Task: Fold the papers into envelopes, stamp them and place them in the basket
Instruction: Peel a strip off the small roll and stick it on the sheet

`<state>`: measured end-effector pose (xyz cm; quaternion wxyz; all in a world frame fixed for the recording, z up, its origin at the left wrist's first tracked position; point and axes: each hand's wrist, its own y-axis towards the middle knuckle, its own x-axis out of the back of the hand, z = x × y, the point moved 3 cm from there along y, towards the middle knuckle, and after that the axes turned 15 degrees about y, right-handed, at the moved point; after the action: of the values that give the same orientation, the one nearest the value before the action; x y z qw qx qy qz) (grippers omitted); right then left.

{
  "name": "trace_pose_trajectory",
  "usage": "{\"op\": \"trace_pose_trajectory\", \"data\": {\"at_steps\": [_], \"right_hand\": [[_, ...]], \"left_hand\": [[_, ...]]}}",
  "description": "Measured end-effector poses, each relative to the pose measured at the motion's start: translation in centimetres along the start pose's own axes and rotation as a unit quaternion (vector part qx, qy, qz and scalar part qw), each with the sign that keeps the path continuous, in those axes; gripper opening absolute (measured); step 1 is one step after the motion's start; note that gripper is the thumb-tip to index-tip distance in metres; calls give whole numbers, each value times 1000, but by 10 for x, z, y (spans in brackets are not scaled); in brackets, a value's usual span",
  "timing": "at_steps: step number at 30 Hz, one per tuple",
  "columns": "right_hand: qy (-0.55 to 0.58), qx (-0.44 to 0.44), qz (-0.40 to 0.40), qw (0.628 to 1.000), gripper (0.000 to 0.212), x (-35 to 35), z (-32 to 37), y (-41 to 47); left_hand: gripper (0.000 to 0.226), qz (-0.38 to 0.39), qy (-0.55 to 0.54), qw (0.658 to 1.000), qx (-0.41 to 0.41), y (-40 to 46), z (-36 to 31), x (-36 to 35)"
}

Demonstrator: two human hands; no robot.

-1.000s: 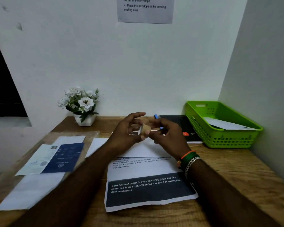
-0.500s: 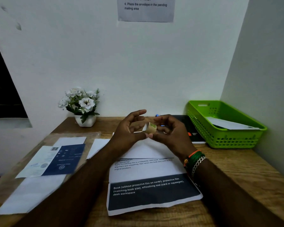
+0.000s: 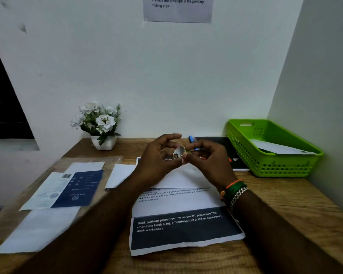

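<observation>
hands: both up over the middle of the tabletop [image 3: 285, 196]; left hand [image 3: 156, 157] and right hand [image 3: 208, 159] have their fingertips pinched on the same small roll [image 3: 179, 152], so they're basically together on it

small roll: pale, looks like tape or stamp strip, honestly too small to say which. open end faces the camera, so its axis runs roughly toward me

folded paper [image 3: 178, 216]: lies flat under the wrists, dark printed band nearest me, long axis left to right, top flap folded down

handling guess: paper is light and floppy, slides easily on wood, so pin it flat and lift by an edge or corner. the roll is tiny, edge pinch only

basket [image 3: 275, 169]: green, far right against the wall, one white envelope [image 3: 277, 149] already lying in it

spare sheets [image 3: 48, 214]: left side, lying flat
</observation>
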<state>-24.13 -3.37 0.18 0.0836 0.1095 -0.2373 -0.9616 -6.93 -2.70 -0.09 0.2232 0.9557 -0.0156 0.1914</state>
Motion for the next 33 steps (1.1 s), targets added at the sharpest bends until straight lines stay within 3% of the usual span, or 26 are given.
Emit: {"op": "trace_pose_trajectory", "data": {"at_steps": [11,24,26,29,33], "right_hand": [[-81,43,-23,996,7,7,-6,6],[84,-115,-142,980,15,22,-8,11],[85,-120,-155,977,14,24,-9,12],[73,-107,-151,980,10,23,-9,12],[51,-76,-135,987,9,19,-8,11]], "left_hand": [[61,-7,27,1000,3,1,2,1],[49,-52,68,995,60,19,9,26],[44,-67,190,976,78,36,18,38],[44,-58,384,917,91,67,42,50],[40,-35,481,864,148,81,64,56]]}}
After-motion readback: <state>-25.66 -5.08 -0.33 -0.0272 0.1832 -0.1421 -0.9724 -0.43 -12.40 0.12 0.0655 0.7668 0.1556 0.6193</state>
